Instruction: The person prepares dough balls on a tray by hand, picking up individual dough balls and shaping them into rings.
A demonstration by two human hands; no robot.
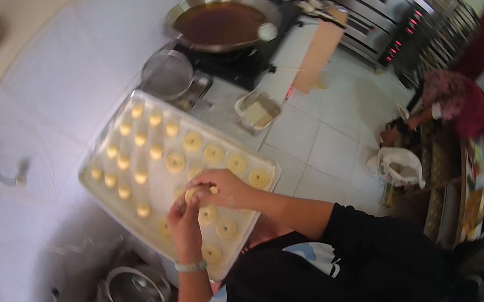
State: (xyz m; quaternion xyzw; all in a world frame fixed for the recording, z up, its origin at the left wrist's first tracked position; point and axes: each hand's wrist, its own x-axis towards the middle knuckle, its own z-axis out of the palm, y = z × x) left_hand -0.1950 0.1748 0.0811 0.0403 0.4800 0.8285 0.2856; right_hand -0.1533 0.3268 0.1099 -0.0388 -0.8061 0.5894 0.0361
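Above a large metal tray (101,195), both of my hands hold one ring of pale yellow dough (192,194) between them. My left hand (183,221), with a light band at its wrist, has its fingers closed on the ring's near left side. My right hand (226,187) curls over its other side, hiding part of it. Flattened dough rings with a hole in the middle, such as this dough ring (214,152), lie on the tray's right and near parts. Several round dough balls (141,176) sit in rows on its left and far parts.
Beyond the tray, a wide pan of brown liquid (220,24) stands on a black stove (240,67), beside a mesh strainer (167,75). A small tub (258,111) is near the tray's right edge. Ovens (372,5) stand far right; another person (461,106) bends near shelves. Pots (135,296) sit lower left.
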